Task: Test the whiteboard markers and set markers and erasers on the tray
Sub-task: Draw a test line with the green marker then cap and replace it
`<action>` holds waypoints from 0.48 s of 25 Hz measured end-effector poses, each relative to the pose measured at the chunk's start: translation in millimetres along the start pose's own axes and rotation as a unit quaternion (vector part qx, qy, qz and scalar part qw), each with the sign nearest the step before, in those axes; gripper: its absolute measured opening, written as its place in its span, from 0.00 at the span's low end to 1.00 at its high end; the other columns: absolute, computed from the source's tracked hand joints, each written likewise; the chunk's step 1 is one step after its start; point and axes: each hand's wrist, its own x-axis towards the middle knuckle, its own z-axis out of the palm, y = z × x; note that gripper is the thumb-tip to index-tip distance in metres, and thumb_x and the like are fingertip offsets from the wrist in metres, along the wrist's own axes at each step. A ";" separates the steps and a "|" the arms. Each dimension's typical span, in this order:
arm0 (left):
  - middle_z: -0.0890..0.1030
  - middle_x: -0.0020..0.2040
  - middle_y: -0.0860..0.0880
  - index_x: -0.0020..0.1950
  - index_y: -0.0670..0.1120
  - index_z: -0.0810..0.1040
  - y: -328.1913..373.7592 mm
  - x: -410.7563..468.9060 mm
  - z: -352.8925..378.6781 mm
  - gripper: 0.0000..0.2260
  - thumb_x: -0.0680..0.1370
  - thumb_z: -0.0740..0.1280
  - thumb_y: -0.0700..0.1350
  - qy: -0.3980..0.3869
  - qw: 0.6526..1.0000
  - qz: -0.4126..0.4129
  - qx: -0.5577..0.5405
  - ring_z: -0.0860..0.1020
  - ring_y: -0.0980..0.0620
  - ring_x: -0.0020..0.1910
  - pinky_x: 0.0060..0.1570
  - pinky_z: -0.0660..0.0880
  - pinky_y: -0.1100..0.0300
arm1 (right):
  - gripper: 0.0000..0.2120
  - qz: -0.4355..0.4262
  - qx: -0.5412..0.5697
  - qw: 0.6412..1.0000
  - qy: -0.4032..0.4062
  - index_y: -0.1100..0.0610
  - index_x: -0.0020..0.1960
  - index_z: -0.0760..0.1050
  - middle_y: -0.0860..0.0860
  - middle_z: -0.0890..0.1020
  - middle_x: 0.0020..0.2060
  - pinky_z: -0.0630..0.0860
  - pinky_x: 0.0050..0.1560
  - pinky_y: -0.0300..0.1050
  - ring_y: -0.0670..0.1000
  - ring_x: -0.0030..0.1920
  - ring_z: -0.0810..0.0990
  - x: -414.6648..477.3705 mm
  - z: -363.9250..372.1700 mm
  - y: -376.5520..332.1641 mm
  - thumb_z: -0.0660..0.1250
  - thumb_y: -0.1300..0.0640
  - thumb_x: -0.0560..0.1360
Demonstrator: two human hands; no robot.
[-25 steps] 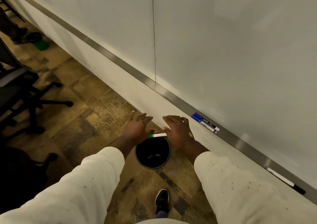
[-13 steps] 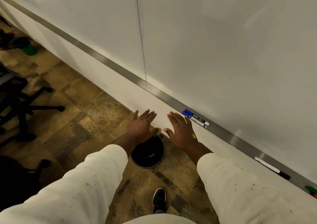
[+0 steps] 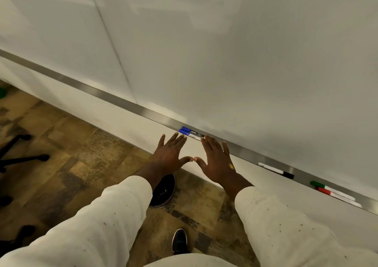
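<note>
Two blue-capped markers (image 3: 190, 133) lie side by side on the metal tray (image 3: 114, 98) under the whiteboard (image 3: 225, 52). My left hand (image 3: 170, 156) and my right hand (image 3: 216, 160) are spread flat and empty just below them, thumbs nearly touching, fingertips close to the markers. Further right on the tray lie a black-capped marker (image 3: 276, 170), a green-capped marker (image 3: 319, 184) and a red-capped marker (image 3: 335, 195). No eraser is visible.
A round black bin (image 3: 163, 191) stands on the patterned carpet below my left wrist. My dark shoe (image 3: 180, 242) is near the bottom. Black office chair legs (image 3: 22, 158) reach in from the left edge.
The green-capped marker between my hands a second ago is gone from them. Both hands opened flat and moved up toward the blue markers. The view shifted right, revealing green and red markers.
</note>
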 end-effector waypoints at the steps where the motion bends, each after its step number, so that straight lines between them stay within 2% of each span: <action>1: 0.51 0.80 0.52 0.80 0.50 0.50 17.1 1.1 1.3 0.39 0.76 0.51 0.71 0.000 1.000 0.011 0.003 0.44 0.54 0.78 0.75 0.38 0.44 | 0.37 0.008 0.000 1.000 0.005 0.51 0.80 0.47 0.50 0.49 0.80 0.44 0.77 0.60 0.52 0.79 0.47 -12.7 -5.2 12.6 0.46 0.32 0.78; 6: 0.51 0.80 0.51 0.80 0.49 0.50 108.1 3.7 13.9 0.39 0.76 0.50 0.71 0.022 0.998 0.054 0.004 0.44 0.53 0.78 0.76 0.40 0.44 | 0.38 0.050 -0.013 0.999 0.013 0.52 0.80 0.45 0.49 0.43 0.80 0.41 0.76 0.60 0.51 0.79 0.42 -78.7 -28.1 82.9 0.48 0.33 0.79; 12: 0.54 0.80 0.51 0.80 0.48 0.51 214.7 2.7 26.1 0.38 0.77 0.49 0.70 0.030 0.994 0.106 0.010 0.46 0.53 0.79 0.76 0.41 0.43 | 0.38 0.092 -0.019 0.995 0.024 0.52 0.80 0.44 0.49 0.45 0.80 0.41 0.77 0.60 0.50 0.79 0.43 -149.2 -51.2 161.4 0.45 0.32 0.78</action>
